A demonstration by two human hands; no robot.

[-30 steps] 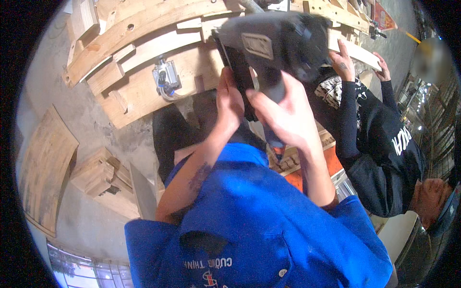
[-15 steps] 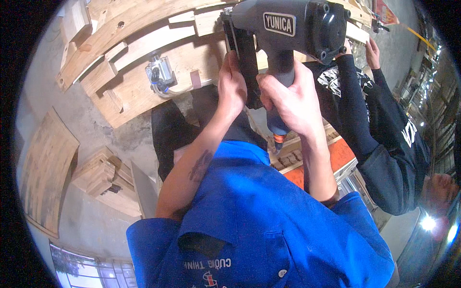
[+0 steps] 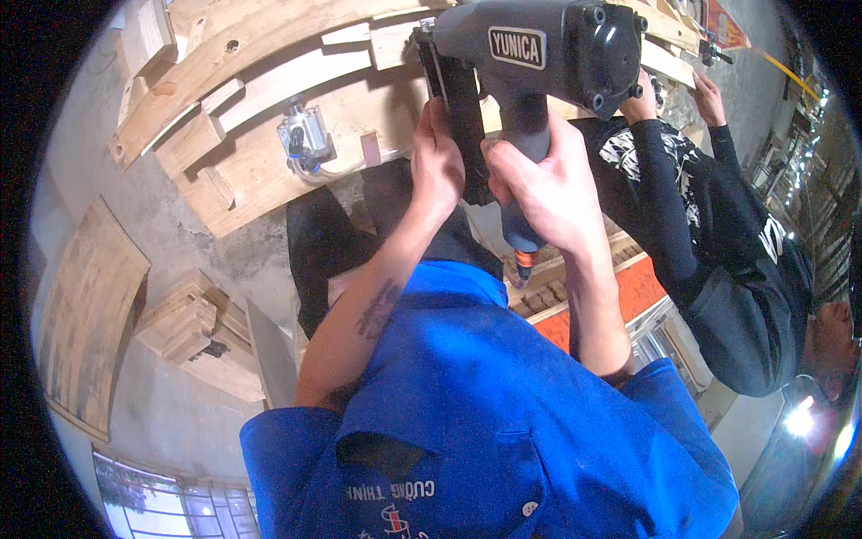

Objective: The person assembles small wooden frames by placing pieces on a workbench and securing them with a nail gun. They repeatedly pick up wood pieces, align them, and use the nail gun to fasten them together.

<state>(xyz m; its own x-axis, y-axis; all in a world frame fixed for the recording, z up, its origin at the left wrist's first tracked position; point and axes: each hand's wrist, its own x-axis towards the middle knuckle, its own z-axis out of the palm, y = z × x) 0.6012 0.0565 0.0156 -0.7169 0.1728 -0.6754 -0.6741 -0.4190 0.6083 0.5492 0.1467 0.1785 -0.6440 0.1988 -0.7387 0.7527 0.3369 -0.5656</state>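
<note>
A dark grey pneumatic nail gun (image 3: 530,47) is held up in front of me, over the wooden workpiece. My right hand (image 3: 548,175) wraps around its handle, thumb toward the magazine side. My left hand (image 3: 437,162) is pressed against the long black magazine (image 3: 460,135), its fingers partly hidden behind it. An air fitting with an orange ring (image 3: 523,259) hangs below the handle. Behind the gun lies a wooden frame of boards (image 3: 296,72), and the gun's body covers part of it. I cannot see the gun's nose touching the wood.
A metal pneumatic cylinder (image 3: 305,133) with a hose sits on the frame's near board. At the right a co-worker in black (image 3: 709,225) has both hands at the frame's far end. Stacked wood blocks (image 3: 184,314) and a plywood sheet (image 3: 90,314) are at the left.
The nail gun has barely moved, still in both my hands. The co-worker at the right has shifted slightly to the right, and the view has moved a little.
</note>
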